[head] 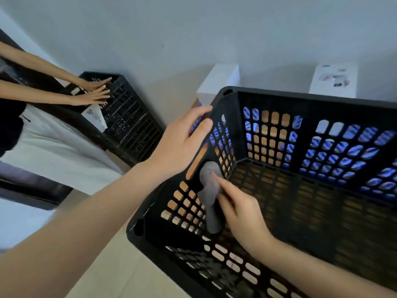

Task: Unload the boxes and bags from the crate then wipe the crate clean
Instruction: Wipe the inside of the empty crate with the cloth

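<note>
**Item log, head view**

1. Crate (300, 96): black plastic, lattice walls and base, on pale floor (111, 276), foreground centre-right.
2. L hand (182, 143): outside crate, fingers curled over top rim of left wall nr far corner, grasping it.
3. R hand (242, 216): inside crate, holding grey cloth (209, 190). Index finger pins cloth against inner face of left wall, just beside handle slot (196, 164).
4. Grey cloth: bunched, long, lying up the wall. Lower end nr base.
5. White boxes x2, behind crate by room wall: one plain (221, 80), one w/ printed pics (335, 80).
6. Blue-striped items (343, 147): seen thru far-wall holes, just behind crate. Type unclear.
7. Second crate (129, 121): black, upper left, well apart. Another person's hands (96, 91) rest flat on its top.
8. Paper sheet (94, 118): handwritten marks, against second crate.
</note>
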